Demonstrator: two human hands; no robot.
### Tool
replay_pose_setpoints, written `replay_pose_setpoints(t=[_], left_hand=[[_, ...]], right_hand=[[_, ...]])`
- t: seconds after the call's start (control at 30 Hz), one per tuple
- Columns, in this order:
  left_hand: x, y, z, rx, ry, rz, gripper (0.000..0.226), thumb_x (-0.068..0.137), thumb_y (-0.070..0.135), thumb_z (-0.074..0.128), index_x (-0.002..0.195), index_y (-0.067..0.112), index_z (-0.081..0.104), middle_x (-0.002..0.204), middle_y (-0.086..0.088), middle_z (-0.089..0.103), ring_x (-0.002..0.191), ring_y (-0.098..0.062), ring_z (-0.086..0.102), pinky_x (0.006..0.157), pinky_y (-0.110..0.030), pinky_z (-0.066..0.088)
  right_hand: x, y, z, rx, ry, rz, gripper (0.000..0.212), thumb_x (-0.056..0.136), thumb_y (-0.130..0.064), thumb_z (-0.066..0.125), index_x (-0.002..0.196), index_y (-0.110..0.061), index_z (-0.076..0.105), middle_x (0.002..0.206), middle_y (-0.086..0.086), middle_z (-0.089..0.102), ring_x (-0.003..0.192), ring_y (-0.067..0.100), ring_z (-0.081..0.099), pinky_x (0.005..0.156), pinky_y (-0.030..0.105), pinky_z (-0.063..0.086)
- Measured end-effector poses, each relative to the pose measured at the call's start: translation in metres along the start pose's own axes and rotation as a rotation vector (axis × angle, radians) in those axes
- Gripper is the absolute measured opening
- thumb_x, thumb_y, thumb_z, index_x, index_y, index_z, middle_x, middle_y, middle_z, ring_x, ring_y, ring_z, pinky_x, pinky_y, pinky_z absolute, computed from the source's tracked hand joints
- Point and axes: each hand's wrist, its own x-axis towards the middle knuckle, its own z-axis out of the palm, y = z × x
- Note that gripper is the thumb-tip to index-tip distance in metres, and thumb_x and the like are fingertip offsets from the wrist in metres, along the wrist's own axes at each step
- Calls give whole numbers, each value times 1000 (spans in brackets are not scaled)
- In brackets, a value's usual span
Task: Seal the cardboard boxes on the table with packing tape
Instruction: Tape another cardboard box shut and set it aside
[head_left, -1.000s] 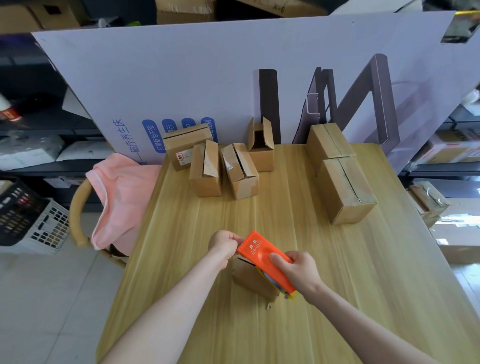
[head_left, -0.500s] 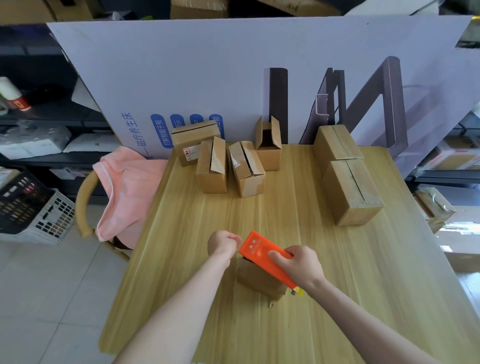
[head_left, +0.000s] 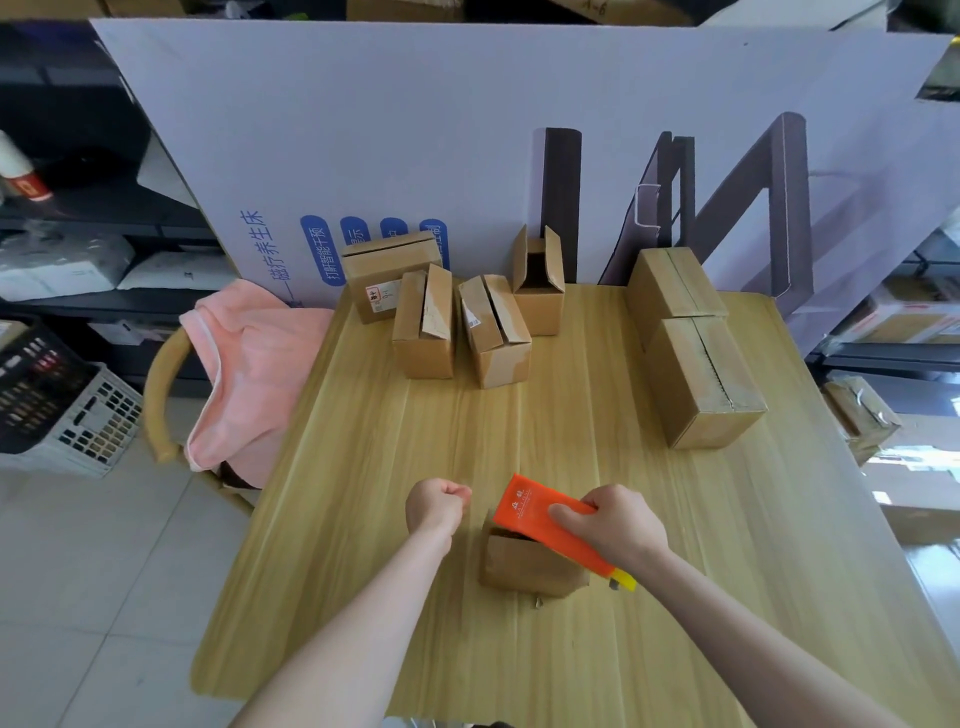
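My right hand (head_left: 613, 525) grips an orange tape dispenser (head_left: 524, 512), tilted over the top of a small cardboard box (head_left: 524, 566) near the front of the wooden table (head_left: 363, 467). A yellow tip sticks out below that hand. My left hand (head_left: 436, 506) is a closed fist just left of the box, apart from the dispenser; I see no tape strip between them. Several small boxes stand at the back: one with a label (head_left: 387, 270), two with loose flaps (head_left: 423, 332) (head_left: 493, 332), one open upright (head_left: 540, 291).
Two larger closed boxes (head_left: 701, 384) (head_left: 670, 280) sit along the right side. A big white printed board (head_left: 467, 130) stands behind the table. A pink cloth (head_left: 249, 374) hangs on a chair at the left edge; a plastic crate (head_left: 57, 410) is on the floor.
My left fist has drawn away leftward from the dispenser. My right hand has kept the dispenser on the small box.
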Motion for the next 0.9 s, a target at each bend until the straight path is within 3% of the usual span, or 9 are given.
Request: replay_pose_setpoints(t=[0.1,0.27,0.5,0.63,0.9], left_hand=[[4,2,-7,-33,2,1,11,87,14,66,77,11,68,71,-3,66,69,-18,60,64,-25,44],[-5,-3,-11,-80,-18,11,12,88,17,66,81,7,68,78,-8,68,74,-22,61,79,-32,52],[-35,-20,-9,-249,-3,-8,20,88,16,66,72,6,68,60,-2,64,55,-15,54,61,-26,47],[-49,-23,-5,-320,7,-30,25,89,13,64,65,6,65,52,0,59,51,-15,50,62,-27,46],[-61,-37,-8,-442,33,-66,18,86,12,67,69,7,67,49,1,58,49,-15,50,61,-29,47]], right_hand=[[5,-3,0,32,-8,-21,45,76,-58,59,72,-14,69,69,-1,70,59,17,69,44,23,48],[11,-1,-11,-24,-14,-46,43,72,-64,61,68,-22,65,67,-7,67,54,12,66,35,21,42],[24,-1,-35,-190,-50,-89,51,66,-70,59,63,-19,66,62,-8,63,58,9,61,46,22,39],[28,-1,-36,-235,-81,-118,50,70,-69,60,71,-19,69,70,-7,67,65,11,65,54,26,49],[27,17,-38,-4,-153,-98,54,66,-66,67,71,-12,72,65,-1,71,61,13,68,53,26,50]])
